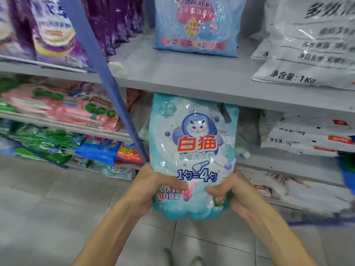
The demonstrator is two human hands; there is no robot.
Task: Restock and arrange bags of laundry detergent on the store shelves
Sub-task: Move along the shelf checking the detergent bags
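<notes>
Both hands grip the lower part of a glossy, crinkled light-blue plastic detergent bag [193, 150] (a cat printed on its face), held upright before the grey shelf [192, 77]. The left hand [153, 186] and right hand [233, 191] curl their fingers [215, 189] round its puffy bottom corners, thumbs pressing the front.
</notes>
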